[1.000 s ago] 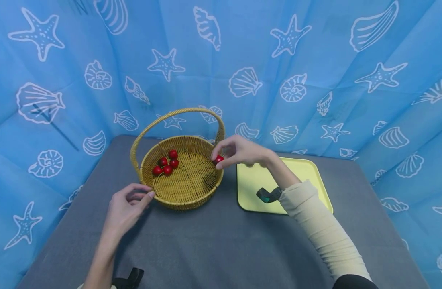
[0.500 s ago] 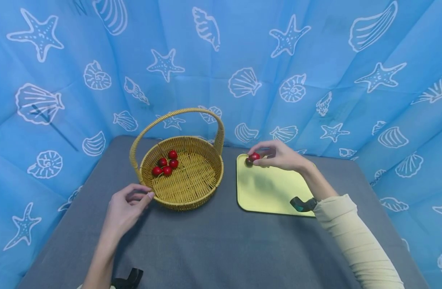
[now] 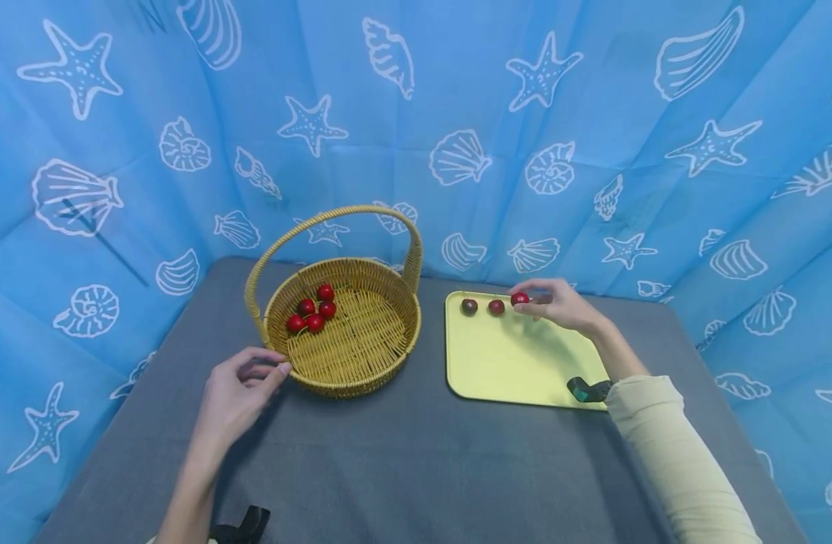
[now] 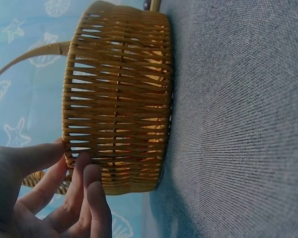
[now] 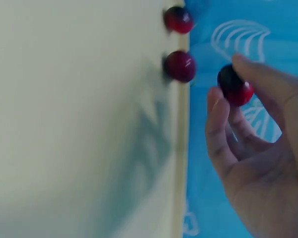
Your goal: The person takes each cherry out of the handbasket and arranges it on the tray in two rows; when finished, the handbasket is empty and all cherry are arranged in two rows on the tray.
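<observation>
Between thumb and fingers, my right hand (image 3: 558,304) pinches a red cherry (image 3: 520,299) above the back of the yellow tray (image 3: 518,363). Two darker cherries lie along the tray's back edge, a near-black one (image 3: 468,307) and a deep red one (image 3: 496,307). In the right wrist view the held cherry (image 5: 235,86) appears apart from those two. My left hand (image 3: 242,389) pinches the near-left rim of the wicker basket (image 3: 351,387); the left wrist view has the thumb and fingers at the woven rim (image 4: 65,114). Several red cherries (image 3: 315,322) are grouped on the left inside the basket.
The basket's tall arched handle (image 3: 334,215) rises over its back. A grey cloth (image 3: 416,468) covers the table. Behind and at both sides hangs a blue curtain (image 3: 388,98) with white shell and starfish prints.
The right hand has carried a cherry from the basket's right side to above the tray, moving rightward along its back edge. The left hand has stayed at the basket rim.
</observation>
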The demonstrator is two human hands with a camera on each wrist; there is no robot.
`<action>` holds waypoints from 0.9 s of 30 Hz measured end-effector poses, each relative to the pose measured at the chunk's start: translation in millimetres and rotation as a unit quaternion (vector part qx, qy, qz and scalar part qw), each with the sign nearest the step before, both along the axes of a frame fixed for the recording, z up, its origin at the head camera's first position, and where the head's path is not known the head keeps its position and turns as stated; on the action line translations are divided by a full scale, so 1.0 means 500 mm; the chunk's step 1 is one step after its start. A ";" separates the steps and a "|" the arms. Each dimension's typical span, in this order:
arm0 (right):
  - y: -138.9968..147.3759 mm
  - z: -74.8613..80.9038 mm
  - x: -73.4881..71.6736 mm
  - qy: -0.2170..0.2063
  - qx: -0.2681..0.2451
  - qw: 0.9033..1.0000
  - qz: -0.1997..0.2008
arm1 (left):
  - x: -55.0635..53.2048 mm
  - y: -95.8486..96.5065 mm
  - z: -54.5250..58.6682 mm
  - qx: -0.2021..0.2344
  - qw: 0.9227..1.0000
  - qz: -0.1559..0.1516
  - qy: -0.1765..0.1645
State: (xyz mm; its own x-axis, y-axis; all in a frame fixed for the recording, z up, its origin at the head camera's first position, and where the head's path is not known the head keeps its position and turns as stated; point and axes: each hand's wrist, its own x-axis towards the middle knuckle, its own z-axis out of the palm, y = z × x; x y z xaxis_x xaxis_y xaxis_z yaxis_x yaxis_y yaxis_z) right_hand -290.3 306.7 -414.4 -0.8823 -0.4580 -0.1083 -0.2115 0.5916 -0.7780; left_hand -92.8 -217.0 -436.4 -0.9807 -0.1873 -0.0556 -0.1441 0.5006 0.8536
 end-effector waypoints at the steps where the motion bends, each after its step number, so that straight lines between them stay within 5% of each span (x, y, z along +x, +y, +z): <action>1: 0.006 -0.009 -0.003 0.002 0.003 1.000 -0.002 | 0.000 0.000 0.000 0.000 1.000 0.000 -0.001; 10: 0.026 -0.059 -0.017 0.005 0.024 0.999 -0.028 | 0.001 0.000 0.000 0.003 1.000 0.000 -0.007; 19: 0.026 -0.073 -0.019 0.047 0.051 0.997 -0.025 | 0.001 0.000 0.001 0.000 1.000 0.003 -0.005; 27: 0.032 -0.067 -0.018 0.044 0.057 0.997 -0.023 | 0.002 -0.002 0.001 -0.002 1.000 0.002 -0.005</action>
State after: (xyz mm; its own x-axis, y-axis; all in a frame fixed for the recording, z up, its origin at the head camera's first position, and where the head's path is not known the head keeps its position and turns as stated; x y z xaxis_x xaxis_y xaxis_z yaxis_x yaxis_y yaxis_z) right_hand -299.5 322.7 -447.9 -0.9107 -0.4057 -0.0776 -0.2470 0.6855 -0.6849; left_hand -92.0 -217.8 -436.1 -0.9795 -0.1907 -0.0649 -0.1543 0.5030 0.8504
